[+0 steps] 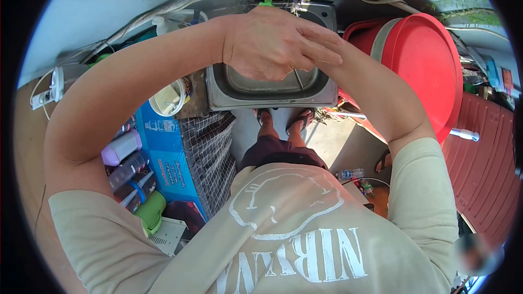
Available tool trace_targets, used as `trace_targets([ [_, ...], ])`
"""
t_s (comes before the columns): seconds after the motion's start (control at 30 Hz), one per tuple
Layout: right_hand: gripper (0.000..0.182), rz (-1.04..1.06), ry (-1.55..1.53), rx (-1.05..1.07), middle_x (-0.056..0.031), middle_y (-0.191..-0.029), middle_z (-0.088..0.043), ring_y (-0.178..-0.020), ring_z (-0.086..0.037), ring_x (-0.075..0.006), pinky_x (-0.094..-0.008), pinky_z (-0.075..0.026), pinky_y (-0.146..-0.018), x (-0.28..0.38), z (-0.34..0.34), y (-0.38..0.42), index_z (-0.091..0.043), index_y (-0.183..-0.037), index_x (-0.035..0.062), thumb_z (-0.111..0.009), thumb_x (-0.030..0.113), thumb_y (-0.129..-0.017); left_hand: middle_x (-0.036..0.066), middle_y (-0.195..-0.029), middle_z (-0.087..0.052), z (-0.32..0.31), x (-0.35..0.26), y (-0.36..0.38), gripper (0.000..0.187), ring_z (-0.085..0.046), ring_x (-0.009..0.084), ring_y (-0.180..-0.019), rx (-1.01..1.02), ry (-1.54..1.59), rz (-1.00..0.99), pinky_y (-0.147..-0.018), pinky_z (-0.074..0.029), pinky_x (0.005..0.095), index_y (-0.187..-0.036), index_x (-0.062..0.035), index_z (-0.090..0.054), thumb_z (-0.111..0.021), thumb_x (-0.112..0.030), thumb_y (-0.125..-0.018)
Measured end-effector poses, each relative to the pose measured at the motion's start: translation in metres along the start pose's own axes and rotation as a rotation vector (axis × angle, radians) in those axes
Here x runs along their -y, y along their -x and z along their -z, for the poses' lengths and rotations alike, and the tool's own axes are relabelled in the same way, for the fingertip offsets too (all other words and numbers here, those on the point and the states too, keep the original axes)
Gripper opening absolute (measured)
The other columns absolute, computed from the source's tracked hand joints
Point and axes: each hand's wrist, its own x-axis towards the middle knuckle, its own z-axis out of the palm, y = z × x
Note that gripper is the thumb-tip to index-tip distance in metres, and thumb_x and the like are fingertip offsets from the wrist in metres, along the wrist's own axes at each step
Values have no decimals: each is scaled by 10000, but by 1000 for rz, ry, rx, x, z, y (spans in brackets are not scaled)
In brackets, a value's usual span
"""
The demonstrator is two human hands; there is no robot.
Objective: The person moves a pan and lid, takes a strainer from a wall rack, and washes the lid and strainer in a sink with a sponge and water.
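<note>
My left hand (267, 46) reaches across above the metal sink (272, 101), back of the hand up. Its fingers are stretched out with small gaps and lie over my right forearm (370, 76) near the wrist. That forearm comes in from the right and passes beneath the left hand, which hides my right hand and its fingers. A green tap handle (266, 1) shows just beyond the left hand. Water or wet shine is visible on the skin of the left hand. No object can be seen in either hand.
Right of the sink stand a large red tub (427, 68) and a ribbed red panel (485, 158). On the left are a white container (168, 98), a blue box (171, 158), a checked cloth (210, 158) and several bottles. A plastic bottle (350, 173) lies on the floor.
</note>
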Motion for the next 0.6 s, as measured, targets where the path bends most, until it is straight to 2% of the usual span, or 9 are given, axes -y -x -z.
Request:
trace_targets([
  [0.1, 252, -8, 16, 6, -147, -1053, -646, -872, -662, -270, -391, -541, -693, -2, -1, 5, -599, -1088, 47, -508, 204, -914, 84, -773, -615, -28, 4, 5, 99, -507, 249, -1215, -43, 63, 7, -1131, -358, 362, -625, -26, -696, -641, -108, -627],
  [0.23, 255, -25, 38, 7, -151, -1058, -650, -872, -662, -272, -387, -540, -695, -4, 0, 10, -605, -1091, 42, -518, 204, -914, 90, -806, -631, -21, 6, -7, 100, -517, 249, -1200, -61, 115, -18, -1128, -362, 399, -640, -15, -696, -616, -66, -669],
  [0.3, 257, -34, 43, 5, -152, -1060, -651, -872, -663, -272, -385, -539, -696, -4, 0, 12, -608, -1092, 39, -522, 203, -914, 85, -877, -648, -15, 9, -12, 112, -513, 242, -1204, -38, 123, -90, -1120, -372, 389, -679, -5, -692, -601, -60, -711],
  [0.43, 261, -108, 16, -54, -156, -1065, -655, -872, -663, -274, -380, -538, -698, -9, -1, 12, -615, -1095, 34, -532, 203, -914, 90, -907, -660, -34, 11, -6, 116, -505, 252, -1219, -38, 87, -90, -1114, -371, 401, -669, -30, -699, -615, -107, -687],
  [0.47, 262, -154, -26, -90, -156, -1066, -656, -872, -664, -274, -379, -538, -698, -14, -3, 9, -616, -1096, 33, -534, 203, -914, 137, -1117, -595, -34, 11, -4, 264, -469, 291, -1264, -2, -16, -97, -1104, -374, 400, -857, 24, -683, -616, -117, -644],
  [0.5, 263, -215, -102, -147, -157, -1067, -657, -872, -664, -275, -378, -538, -698, -21, -5, 7, -618, -1096, 32, -536, 203, -914, 183, -1328, -529, -34, 11, -2, 491, -433, 330, -1310, 36, -121, -103, -1095, -377, 400, -1044, 77, -667, -617, -126, -600],
  [0.53, 264, -320, -287, -231, -158, -1069, -657, -872, -664, -275, -377, -538, -699, -36, -11, 5, -619, -1097, 30, -538, 202, -914, 183, -1328, -529, -43, 7, 3, 491, -433, 330, -1310, 43, -131, -98, -1095, -377, 400, -1044, 77, -667, -617, -126, -600],
  [0.6, 266, -532, -958, -461, -160, -1071, -659, -872, -664, -276, -375, -537, -700, -68, -38, 8, -622, -1098, 28, -543, 202, -914, 130, -1342, -533, -84, -7, 15, 461, -436, 275, -1319, -214, -49, 260, -1117, -334, 413, -1114, -13, -675, -639, -199, -694],
])
